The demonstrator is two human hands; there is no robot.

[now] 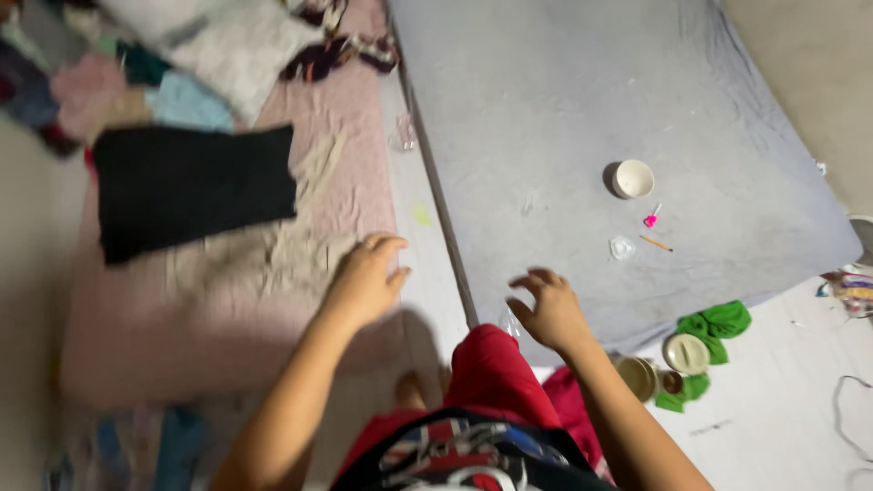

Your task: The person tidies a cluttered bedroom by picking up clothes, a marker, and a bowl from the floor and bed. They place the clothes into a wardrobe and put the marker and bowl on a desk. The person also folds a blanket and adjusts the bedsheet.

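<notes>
While the left hand (366,275) rests with curled, loosely spread fingers on the lower right edge of the pink sheet (227,318), holding nothing, the right hand (547,309) hovers just over the near edge of the grey mattress (564,109), its fingers bent and apart, also holding nothing. A ring shows on one left finger.

Nearest the left hand lies a beige cloth (273,250), crumpled, its long axis running from the left of the frame toward the hand. Partly on top of it, in the upper left of the frame, a black folded garment (191,186) lies flat, a rough rectangle with its long axis across the frame, tilted slightly up toward the right. Beyond it, at the top left, sits a blurred heap of clothes (109,82) with a white pillow (236,45).

The grey mattress fills the upper right of the frame, its long axis running away from the viewer. On it, well apart from the right hand, stand a small white bowl (634,178), a pink small object (651,218), an orange pencil (656,244) and a clear plastic piece (622,247).

At the lower right, on the pale floor (782,400), are a green cloth (718,323), a round lid (687,353) and a jar (639,375). Red shorts (496,368) show at the bottom centre.
</notes>
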